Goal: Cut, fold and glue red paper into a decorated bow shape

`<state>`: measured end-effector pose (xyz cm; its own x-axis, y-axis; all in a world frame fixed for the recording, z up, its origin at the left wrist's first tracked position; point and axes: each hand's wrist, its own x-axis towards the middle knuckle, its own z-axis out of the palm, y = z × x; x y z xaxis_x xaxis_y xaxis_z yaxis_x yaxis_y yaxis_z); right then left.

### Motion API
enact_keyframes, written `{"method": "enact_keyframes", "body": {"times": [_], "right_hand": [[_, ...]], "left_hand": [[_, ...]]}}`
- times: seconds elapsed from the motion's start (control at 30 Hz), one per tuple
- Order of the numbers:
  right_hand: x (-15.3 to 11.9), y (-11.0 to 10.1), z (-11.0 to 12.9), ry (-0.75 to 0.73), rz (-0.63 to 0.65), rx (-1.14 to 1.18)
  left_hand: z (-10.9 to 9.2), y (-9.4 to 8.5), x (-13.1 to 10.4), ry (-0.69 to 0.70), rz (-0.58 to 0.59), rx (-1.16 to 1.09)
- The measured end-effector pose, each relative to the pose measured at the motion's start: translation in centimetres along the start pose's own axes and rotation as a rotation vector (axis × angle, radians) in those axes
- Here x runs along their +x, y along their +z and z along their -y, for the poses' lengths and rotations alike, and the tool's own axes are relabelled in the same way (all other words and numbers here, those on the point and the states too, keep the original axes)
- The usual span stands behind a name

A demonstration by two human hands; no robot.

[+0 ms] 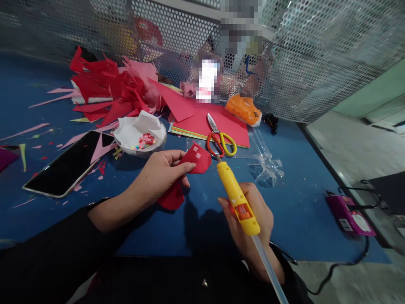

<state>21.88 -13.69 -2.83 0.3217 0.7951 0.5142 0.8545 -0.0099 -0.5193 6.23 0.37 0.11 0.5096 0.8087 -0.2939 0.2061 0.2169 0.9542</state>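
Note:
Pinched in my left hand is a red folded paper piece with two small pale pink squares on it. Another red paper part hangs below the same fingers; whether the two are joined, I cannot tell. My right hand is wrapped round a yellow hot glue gun, whose metal tip points up and away, just right of the red paper. A clear glue stick sticks out of its back end. Beyond the tip lie scissors with one red and one yellow handle, on red paper sheets.
A clear bowl lined with white paper holds small coloured bits. A phone lies at left among scraps. Red and pink cuttings pile up behind. An orange packet is at the back; a purple power strip sits at right.

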Motion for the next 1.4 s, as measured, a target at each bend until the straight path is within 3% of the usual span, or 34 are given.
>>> {"method": "enact_keyframes", "body": {"times": [0.33,0.5,0.6,0.73,0.9,1.07,1.4], "right_hand": [[0.6,0.2,-1.1,0.264,0.172,0.297],[1.5,-0.6,-2.0,0.204,0.23,0.317],[2.5,-2.0,-3.4,0.092,0.188,0.155],[4.2,-4.0,-6.6,0.058,0.04,-0.311],[5.8,-5.1,-10.3,0.119,0.148,-0.708],[5.8,-4.9,-11.7,0.087,0.237,-0.805],[5.5,-5.2,-12.1,0.088,0.338,-0.853]], "left_hand": [[0.2,-0.7,0.5,-0.031,0.031,-0.147],[-0.2,-1.0,0.5,-0.012,-0.015,-0.145],[-0.1,-1.5,0.5,0.013,-0.06,-0.105],[0.5,-2.3,0.6,0.034,-0.054,-0.031],[1.1,-2.7,0.9,0.035,-0.039,-0.006],[0.9,-2.4,0.7,0.026,-0.032,-0.017],[0.9,-3.5,-0.7,-0.039,-0.029,-0.125]]}}
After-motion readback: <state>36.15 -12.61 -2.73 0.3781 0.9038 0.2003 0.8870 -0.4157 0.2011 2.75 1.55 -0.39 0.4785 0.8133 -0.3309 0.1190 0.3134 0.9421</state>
